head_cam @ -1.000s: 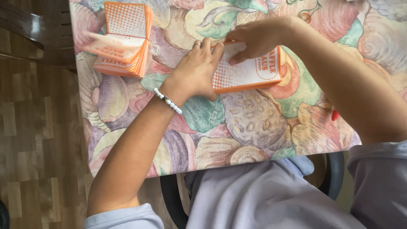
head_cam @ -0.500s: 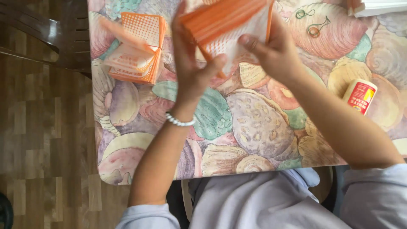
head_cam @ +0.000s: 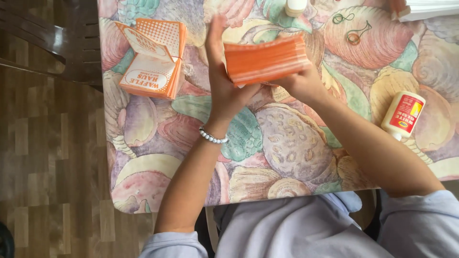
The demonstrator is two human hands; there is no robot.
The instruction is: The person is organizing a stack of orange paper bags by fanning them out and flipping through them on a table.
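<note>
- A second pile of orange-and-white paper sleeves (head_cam: 153, 59) lay on the tabletop (head_cam: 143, 157) to the left, near the edge, its top sleeve folded open. A careless sweep of the forearm could have pushed it toward that edge.
- The left hand (head_cam: 222, 81) stood upright with fingers straight and together, its palm set flat against the left end of the stack of orange paper sleeves (head_cam: 265, 59). A beaded bracelet (head_cam: 213, 137) sat at the wrist.
- The stack was held on edge above the tabletop, between the two hands. Squeezed only at its ends, it could have bowed, and the middle sleeves might have slipped out and fanned across the shell-patterned cloth.
- The right hand (head_cam: 301, 82) gripped the stack from below at its right end, fingers curled under it. Their tips were hidden, so how firm the hold was could not be told.
- Two rubber bands (head_cam: 351, 28) lay beyond the stack.
- A glue bottle (head_cam: 401, 114) lay on its side just beside the right forearm. An elbow shift could have rolled it off.
</note>
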